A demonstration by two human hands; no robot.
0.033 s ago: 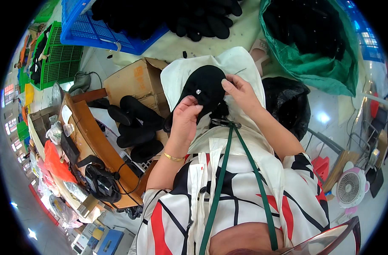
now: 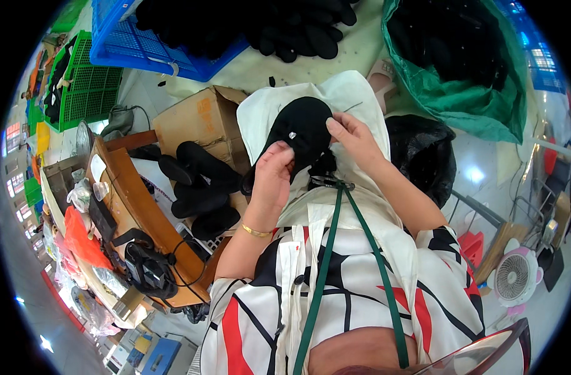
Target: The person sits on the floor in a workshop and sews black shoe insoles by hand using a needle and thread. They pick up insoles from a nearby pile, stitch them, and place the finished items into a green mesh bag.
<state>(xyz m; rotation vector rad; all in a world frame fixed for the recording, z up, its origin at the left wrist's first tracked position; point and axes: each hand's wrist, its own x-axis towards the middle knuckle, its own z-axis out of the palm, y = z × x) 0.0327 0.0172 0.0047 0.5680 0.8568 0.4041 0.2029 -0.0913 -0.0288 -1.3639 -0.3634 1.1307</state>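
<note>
A black, soft, slipper-shaped piece [image 2: 306,119] rests on the white apron cloth [image 2: 354,94] over my lap. A small shiny silvery ornament [image 2: 292,135] shows on its upper face. My left hand [image 2: 275,164] has its fingers curled in a pinch just below the ornament, against the black piece. Whatever those fingertips hold is hidden. At the piece's right edge, my right hand [image 2: 354,134] grips the rim between thumb and fingers.
Similar black pieces lie beside the cardboard box [image 2: 195,122] and fill the blue crate [image 2: 154,47] and green sack [image 2: 510,103]. Right of my lap stands a black plastic bag [image 2: 423,156]. A wooden table [image 2: 141,212] is left; a fan [image 2: 515,275] is at lower right.
My left fingers have curled in slightly, and the thumb that pointed right is now tucked closer. The black piece and my right hand have hardly moved.
</note>
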